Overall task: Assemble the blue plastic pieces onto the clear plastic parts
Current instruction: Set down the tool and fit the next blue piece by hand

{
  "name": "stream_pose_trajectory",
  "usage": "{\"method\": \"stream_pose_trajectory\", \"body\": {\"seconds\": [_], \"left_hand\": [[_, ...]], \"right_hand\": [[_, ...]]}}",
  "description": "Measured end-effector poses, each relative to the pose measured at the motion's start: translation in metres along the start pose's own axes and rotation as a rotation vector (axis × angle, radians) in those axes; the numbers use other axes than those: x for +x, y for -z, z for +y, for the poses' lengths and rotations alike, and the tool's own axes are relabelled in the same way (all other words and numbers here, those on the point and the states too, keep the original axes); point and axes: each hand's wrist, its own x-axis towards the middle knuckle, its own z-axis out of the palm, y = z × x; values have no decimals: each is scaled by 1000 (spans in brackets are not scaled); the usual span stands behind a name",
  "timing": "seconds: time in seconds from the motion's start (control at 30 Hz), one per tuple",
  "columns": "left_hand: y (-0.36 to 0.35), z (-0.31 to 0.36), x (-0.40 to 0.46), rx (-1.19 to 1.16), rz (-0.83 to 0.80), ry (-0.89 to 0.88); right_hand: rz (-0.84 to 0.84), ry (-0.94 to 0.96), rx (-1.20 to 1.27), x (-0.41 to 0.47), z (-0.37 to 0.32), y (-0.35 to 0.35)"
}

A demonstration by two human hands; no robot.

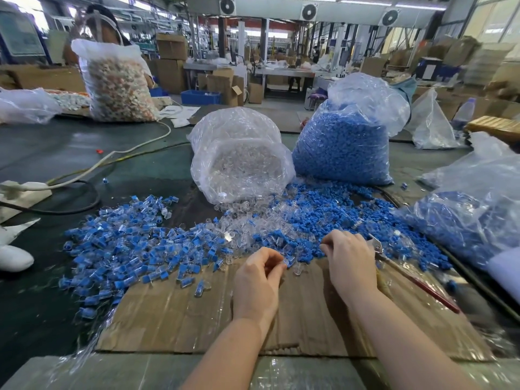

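Observation:
My left hand (259,280) hovers over the cardboard sheet (180,313) with its fingers curled, pinching a small clear plastic part at the fingertips. My right hand (349,263) reaches into the loose blue pieces (332,209), its fingers curled down among them; what they hold is hidden. Loose clear parts (239,229) lie in the middle of the heap. To the left spreads a pile of assembled blue-and-clear pieces (121,243).
An open bag of clear parts (242,164) and a bag of blue pieces (343,147) stand behind the heap. Another bag of blue parts (472,220) lies at right. A red-handled tool (416,280) rests beside my right hand. Cables (84,170) cross the left. A person sits far left behind a bag.

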Motion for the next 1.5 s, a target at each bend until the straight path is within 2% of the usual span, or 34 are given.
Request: {"method": "stream_pose_trajectory", "body": {"seconds": [0.13,0.23,0.37,0.47,0.97,1.07,1.5], "left_hand": [[0,-3,2,-34,1,4],[1,-3,4,-124,2,34],[2,-2,3,-231,-12,85],[3,-1,3,-215,-18,80],[5,0,2,-156,-125,59],[5,1,1,-66,-145,18],[7,3,3,-191,-149,66]], "right_hand": [[72,83,289,-25,-11,1],[59,118,441,-40,-19,-2],[50,96,549,-47,-20,-4],[57,83,591,-50,-20,-3],[107,276,366,-54,-23,-1],[104,294,336,-55,-23,-3],[63,267,426,-53,-21,-3]]}}
